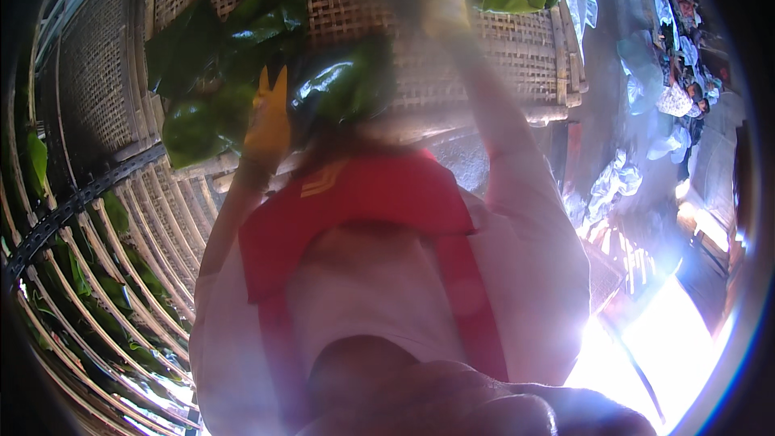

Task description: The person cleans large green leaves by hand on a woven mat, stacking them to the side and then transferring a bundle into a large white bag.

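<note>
Across the mat (517,52), glossy leaves (339,85) lie in clumps, perhaps spread for easy reach. My left hand (268,125) is at the mat's near left, 2 fingers parted, closed on nothing I can see, seemingly steadying leaves. My right, (444,14) over the mat's right half, is too blurred to tell. Left of the woven mat are slats (157,222); right of it, plastic (642,73).
</note>
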`<move>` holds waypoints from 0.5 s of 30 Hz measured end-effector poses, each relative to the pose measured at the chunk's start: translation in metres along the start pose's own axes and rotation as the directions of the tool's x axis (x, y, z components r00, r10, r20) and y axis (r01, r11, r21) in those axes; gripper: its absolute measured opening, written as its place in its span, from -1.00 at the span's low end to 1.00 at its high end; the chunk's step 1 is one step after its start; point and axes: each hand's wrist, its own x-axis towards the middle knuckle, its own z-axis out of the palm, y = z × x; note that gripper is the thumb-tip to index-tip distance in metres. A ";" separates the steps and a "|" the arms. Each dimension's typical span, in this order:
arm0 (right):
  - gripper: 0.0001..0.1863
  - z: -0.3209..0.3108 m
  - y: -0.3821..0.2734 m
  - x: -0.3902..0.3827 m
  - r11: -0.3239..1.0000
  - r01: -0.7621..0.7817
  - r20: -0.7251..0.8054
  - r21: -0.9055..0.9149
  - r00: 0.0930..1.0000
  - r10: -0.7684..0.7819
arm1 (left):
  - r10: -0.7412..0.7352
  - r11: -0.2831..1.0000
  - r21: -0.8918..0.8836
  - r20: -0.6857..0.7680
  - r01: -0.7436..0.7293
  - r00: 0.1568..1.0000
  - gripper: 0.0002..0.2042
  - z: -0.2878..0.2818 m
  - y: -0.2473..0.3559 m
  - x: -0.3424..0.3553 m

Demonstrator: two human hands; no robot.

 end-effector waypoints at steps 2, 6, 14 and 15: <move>-0.50 -0.013 0.001 0.014 0.995 0.092 -0.003 0.032 0.996 -0.092 | 0.039 0.988 -0.147 -0.032 -0.043 0.999 -0.47 0.006 -0.006 0.002; -0.55 -0.004 0.021 0.023 0.949 0.017 -0.041 0.315 0.999 -0.004 | 0.085 0.811 -0.584 0.072 -0.027 0.994 -0.59 -0.006 0.017 0.022; -0.82 -0.038 -0.014 -0.022 -0.529 0.091 -0.125 0.844 0.992 -0.030 | 0.172 0.170 -0.984 0.080 0.050 0.982 -0.56 0.007 0.043 0.051; -0.79 -0.043 -0.021 -0.029 -0.424 0.043 -0.076 0.904 0.995 -0.060 | 0.116 0.096 -0.989 0.122 0.111 0.986 -0.55 0.006 0.045 0.050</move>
